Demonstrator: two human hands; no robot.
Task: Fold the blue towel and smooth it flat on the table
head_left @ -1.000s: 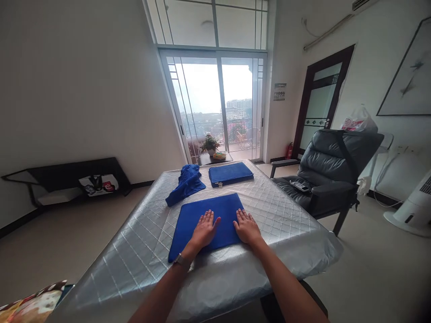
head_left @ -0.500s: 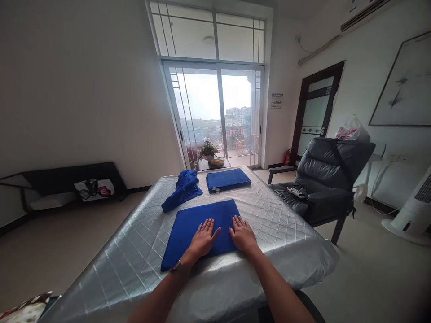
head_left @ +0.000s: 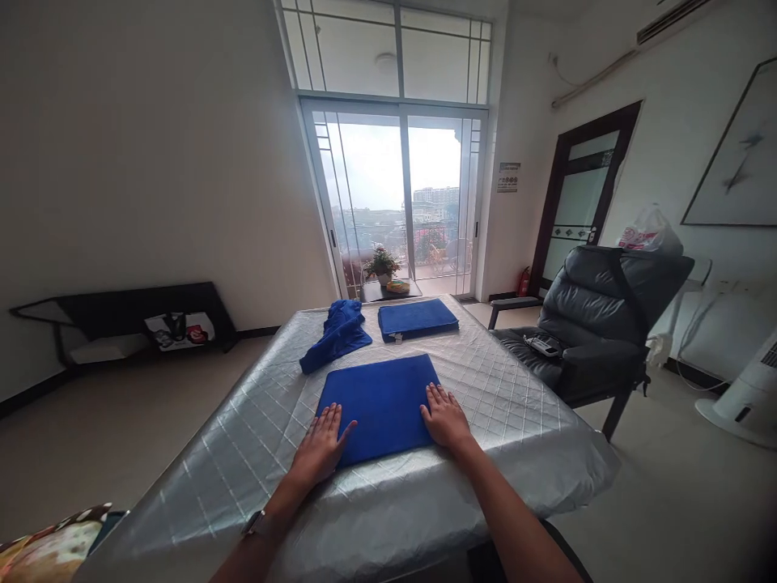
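A folded blue cloth [head_left: 382, 409], possibly a towel, lies flat on the silver quilted table cover [head_left: 261, 429]. My left hand [head_left: 321, 441] rests on its left edge, fingers stretched out and thumb spread. On the right edge lies my right hand [head_left: 447, 415], also flat with its fingers extended. Both hands touch the cloth without gripping it. Just beyond it sits a neat stack of folded blue cloth [head_left: 418, 319] with a small white tag at its front. To the left of that stack is a crumpled blue cloth [head_left: 340, 334].
A dark recliner [head_left: 598, 312] stands to the right of the table, with a device on its seat. Behind the table is a small side table with a potted plant [head_left: 381, 263]. A black bench [head_left: 146, 312] holding a bag is at left. A white fan unit [head_left: 744, 397] stands far right.
My left hand has slid left from the middle of the folded cloth to its left edge. My right hand stays near the right edge. The view has shifted slightly.
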